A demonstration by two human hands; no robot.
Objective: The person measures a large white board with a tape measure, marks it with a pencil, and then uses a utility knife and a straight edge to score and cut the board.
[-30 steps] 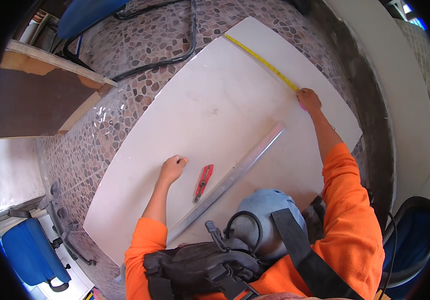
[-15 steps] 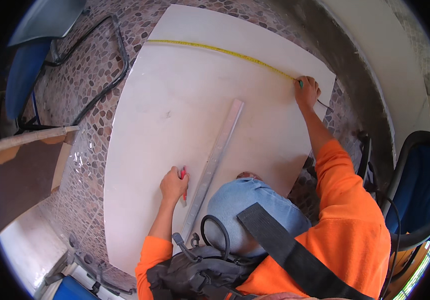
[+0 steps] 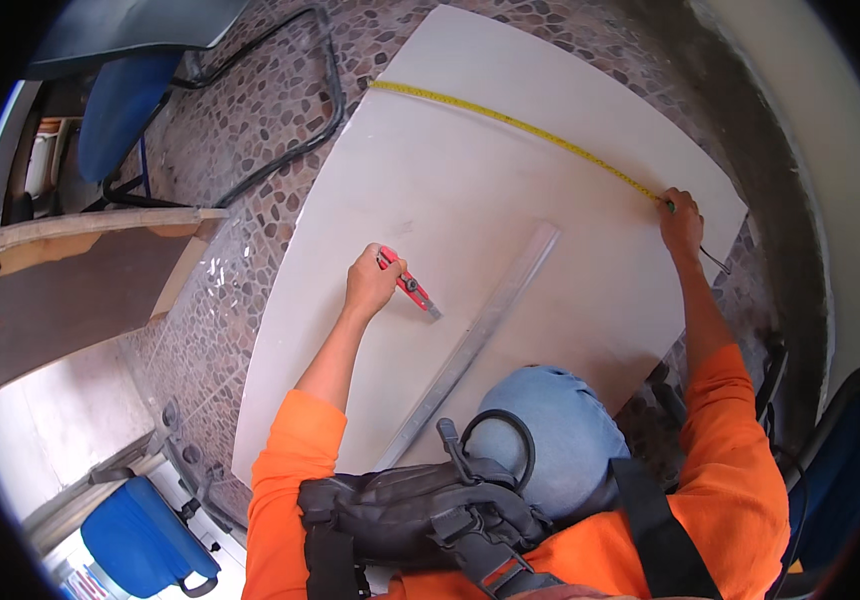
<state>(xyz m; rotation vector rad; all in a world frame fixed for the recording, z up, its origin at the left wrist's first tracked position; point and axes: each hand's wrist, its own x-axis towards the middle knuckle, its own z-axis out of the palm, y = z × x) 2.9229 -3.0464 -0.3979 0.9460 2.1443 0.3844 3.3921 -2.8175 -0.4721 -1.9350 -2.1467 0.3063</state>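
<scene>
A large white board (image 3: 430, 180) lies flat before me. My left hand (image 3: 370, 285) is closed around a red utility knife (image 3: 407, 281), held over the board's left part with its metal tip slanting down to the right. At the far right of the board, my right hand (image 3: 683, 222) grips a tape measure, most of whose case the fingers hide; a bit of green shows. Its yellow tape blade (image 3: 520, 124) stretches across the far part of the board to the left edge. Between my hands a long metal straightedge (image 3: 475, 340) rests diagonally on the board.
My jeans-clad knee (image 3: 548, 435) is over the board's near edge. Pebble-patterned floor (image 3: 270, 205) surrounds the board, with a black chair frame (image 3: 335, 85) at the far left. A brown wooden panel (image 3: 80, 290) and a blue chair (image 3: 145, 535) stand left. A wall (image 3: 800, 150) rises at right.
My left hand has moved farther away from me over the board, turning the knife so more of it shows. My right hand stays at the tape's right end. The whole view has shifted.
</scene>
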